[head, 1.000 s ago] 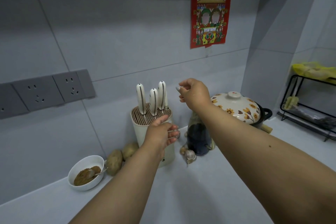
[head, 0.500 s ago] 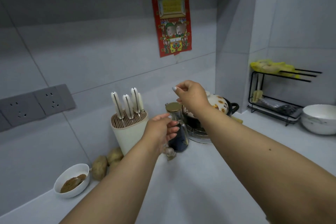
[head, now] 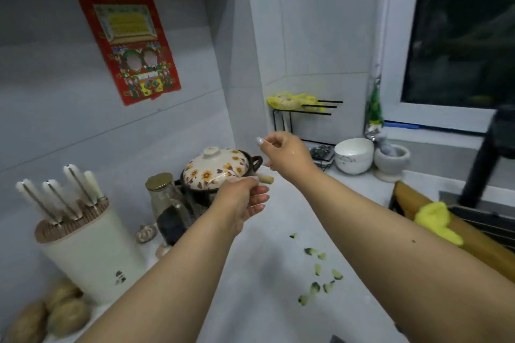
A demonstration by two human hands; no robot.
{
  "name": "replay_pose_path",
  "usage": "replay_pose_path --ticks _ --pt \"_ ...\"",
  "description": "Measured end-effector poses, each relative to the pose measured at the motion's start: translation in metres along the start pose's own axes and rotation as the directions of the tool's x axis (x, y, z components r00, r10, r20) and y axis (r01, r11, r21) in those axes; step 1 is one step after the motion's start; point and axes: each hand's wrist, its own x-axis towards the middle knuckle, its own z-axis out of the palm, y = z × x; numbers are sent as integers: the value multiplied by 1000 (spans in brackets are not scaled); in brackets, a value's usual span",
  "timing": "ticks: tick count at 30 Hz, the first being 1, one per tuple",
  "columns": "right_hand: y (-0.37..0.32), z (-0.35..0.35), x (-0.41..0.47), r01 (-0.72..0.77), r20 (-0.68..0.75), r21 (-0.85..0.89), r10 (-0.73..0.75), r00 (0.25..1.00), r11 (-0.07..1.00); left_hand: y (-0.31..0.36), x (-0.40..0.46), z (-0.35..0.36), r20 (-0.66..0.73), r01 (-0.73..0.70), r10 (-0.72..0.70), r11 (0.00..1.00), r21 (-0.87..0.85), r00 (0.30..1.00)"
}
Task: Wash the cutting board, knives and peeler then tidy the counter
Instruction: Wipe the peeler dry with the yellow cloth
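Knives [head: 60, 198] stood in the block [head: 86, 253] at our far left, well apart from both hands. We held our left hand [head: 242, 203] loosely curled and empty before the flowered pot [head: 216, 168]; whether our right hand [head: 284, 153] pinched anything, we could not tell. Green scraps [head: 317, 278] lay on the counter [head: 264, 301].

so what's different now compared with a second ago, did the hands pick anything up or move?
Both hands have swung right, away from the knife block: the left hand from beside the block to in front of the flowered pot, the right hand beyond it. Neither visibly took or released anything. The knives stay slotted.
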Motion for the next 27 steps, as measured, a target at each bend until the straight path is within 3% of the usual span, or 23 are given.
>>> replay_pose_path --ticks 12,15,19,23,27 --pt "91 -206 -34 -276 -316 -27 253 914 961 -27 0 208 349 92 -141 984 153 926" --pt "109 -249 -48 -278 -320 -88 237 917 956 -41 0 252 393 99 -179 972 213 902" --pt "132 -295 -68 -393 -264 -105 356 897 913 -68 10 300 355 74 -216 925 372 910" --pt "159 -321 -80 -478 -215 -108 449 867 872 -96 29 326 297 -32 -210 767 641 931" --pt "184 -337 -89 -542 -196 29 536 821 840 -119 33 337 312 -229 -107 470 853 944"
